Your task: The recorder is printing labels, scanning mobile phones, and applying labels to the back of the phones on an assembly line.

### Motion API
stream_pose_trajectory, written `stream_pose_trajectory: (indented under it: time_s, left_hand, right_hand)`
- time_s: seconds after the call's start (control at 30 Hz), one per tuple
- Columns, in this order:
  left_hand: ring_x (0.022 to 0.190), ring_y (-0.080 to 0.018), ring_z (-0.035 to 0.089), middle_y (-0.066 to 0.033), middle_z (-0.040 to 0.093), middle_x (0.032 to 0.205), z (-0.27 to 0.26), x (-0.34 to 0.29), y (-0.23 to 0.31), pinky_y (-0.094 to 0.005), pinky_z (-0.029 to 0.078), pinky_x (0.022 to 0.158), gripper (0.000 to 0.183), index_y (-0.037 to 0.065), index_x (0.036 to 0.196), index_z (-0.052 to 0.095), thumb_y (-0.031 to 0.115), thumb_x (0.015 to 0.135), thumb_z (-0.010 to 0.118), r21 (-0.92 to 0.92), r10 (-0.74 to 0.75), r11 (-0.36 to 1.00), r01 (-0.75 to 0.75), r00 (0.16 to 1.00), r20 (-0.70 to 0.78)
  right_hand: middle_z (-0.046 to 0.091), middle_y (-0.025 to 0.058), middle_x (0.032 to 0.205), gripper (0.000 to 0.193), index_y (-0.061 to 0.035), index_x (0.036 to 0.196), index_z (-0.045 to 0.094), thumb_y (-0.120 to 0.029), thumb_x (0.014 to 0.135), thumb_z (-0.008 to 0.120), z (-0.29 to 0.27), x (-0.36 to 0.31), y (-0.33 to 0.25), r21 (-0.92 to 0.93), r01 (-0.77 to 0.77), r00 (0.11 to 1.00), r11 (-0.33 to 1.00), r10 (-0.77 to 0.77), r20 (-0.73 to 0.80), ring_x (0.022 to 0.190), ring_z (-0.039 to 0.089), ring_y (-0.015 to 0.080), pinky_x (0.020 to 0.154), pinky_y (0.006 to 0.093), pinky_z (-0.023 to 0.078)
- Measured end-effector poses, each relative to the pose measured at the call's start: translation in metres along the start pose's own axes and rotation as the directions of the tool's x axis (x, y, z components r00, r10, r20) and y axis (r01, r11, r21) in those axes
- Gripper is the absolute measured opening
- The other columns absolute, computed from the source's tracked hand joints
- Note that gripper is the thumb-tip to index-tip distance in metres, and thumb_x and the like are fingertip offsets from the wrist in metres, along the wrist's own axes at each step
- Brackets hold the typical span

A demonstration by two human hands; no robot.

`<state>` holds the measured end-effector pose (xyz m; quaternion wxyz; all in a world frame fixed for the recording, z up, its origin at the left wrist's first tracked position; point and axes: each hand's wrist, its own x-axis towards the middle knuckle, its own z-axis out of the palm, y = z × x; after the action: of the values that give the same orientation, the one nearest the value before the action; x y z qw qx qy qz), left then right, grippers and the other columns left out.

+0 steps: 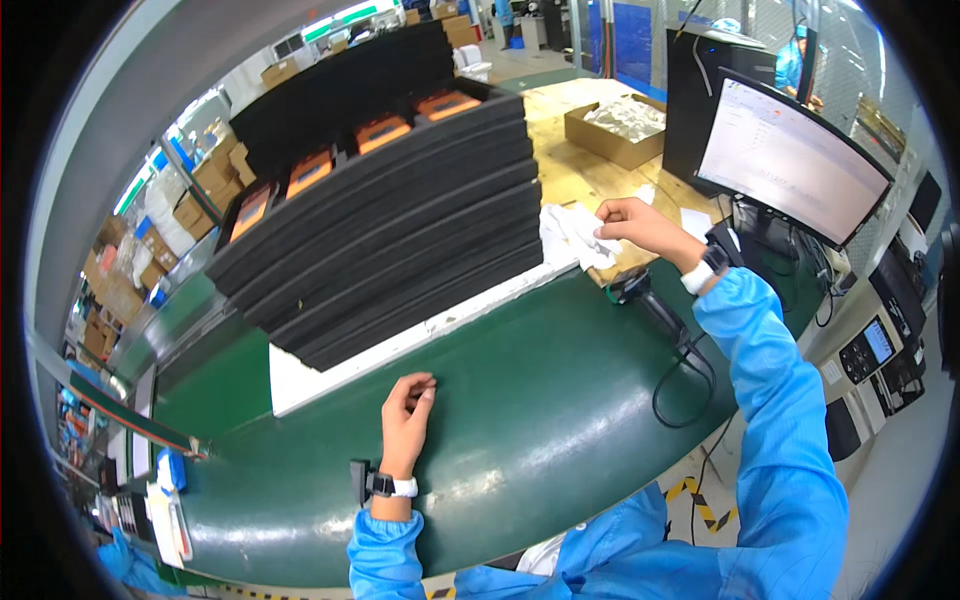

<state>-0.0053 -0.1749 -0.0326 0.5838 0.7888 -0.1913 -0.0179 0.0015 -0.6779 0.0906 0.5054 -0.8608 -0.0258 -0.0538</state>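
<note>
While pinching a crumpled, white, paper-like sheet point(570, 237) in the right hand point(648, 228) beside the tall stack of black foam trays point(400, 232), holds the left hand point(404, 425) loosely curled – apparently around nothing – over the smooth green worktop point(560, 380), with 4 flat orange items point(383, 133) set into the stack's top, presumably to stay apart.

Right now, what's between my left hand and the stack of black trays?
In the head view, green worktop, then the edge of the white board under the black trays.
</note>
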Motion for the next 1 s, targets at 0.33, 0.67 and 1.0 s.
stream_pose_trajectory:
  time_s: [0.33,0.67,1.0]
  left_hand:
    - [0.13,-0.024,0.066,-0.0133,0.068,0.141,0.051,-0.022,0.034,-0.0373,0.053,0.103,0.049,0.002,0.149,0.058,0.034,0.112,0.056,-0.464,0.003,0.864,0.195,0.92,0.392]
    - [0.094,-0.0129,0.067,-0.0045,0.075,0.108,0.053,-0.028,0.028,-0.0293,0.055,0.088,0.027,-0.001,0.124,0.072,0.02,0.109,0.064,-0.392,-0.133,0.877,0.278,0.925,0.357]
    - [0.092,-0.0076,0.066,-0.0042,0.077,0.11,0.056,-0.005,0.036,-0.0259,0.051,0.077,0.023,0.002,0.126,0.061,0.016,0.109,0.068,-0.478,-0.172,0.803,0.356,0.907,0.385]
  right_hand:
    - [0.073,0.0043,0.095,0.02,0.0007,0.109,0.07,-0.015,0.097,0.073,0.149,-0.067,-0.072,0.074,0.166,0.843,0.983,-0.18,0.507,0.088,0.067,0.0119,0.08,0.0329,0.055]
    - [0.072,0.0041,0.086,0.022,0.0009,0.103,0.071,-0.02,0.099,0.07,0.196,-0.07,-0.064,0.124,0.003,0.84,0.992,-0.069,0.538,0.08,0.065,0.0112,0.073,0.0317,0.052]
    - [0.068,-0.0021,0.083,0.03,0.0015,0.101,0.073,-0.025,0.111,0.062,0.206,-0.062,-0.026,0.339,-0.22,0.842,0.915,0.003,0.54,0.08,0.058,0.0056,0.074,0.0285,0.048]
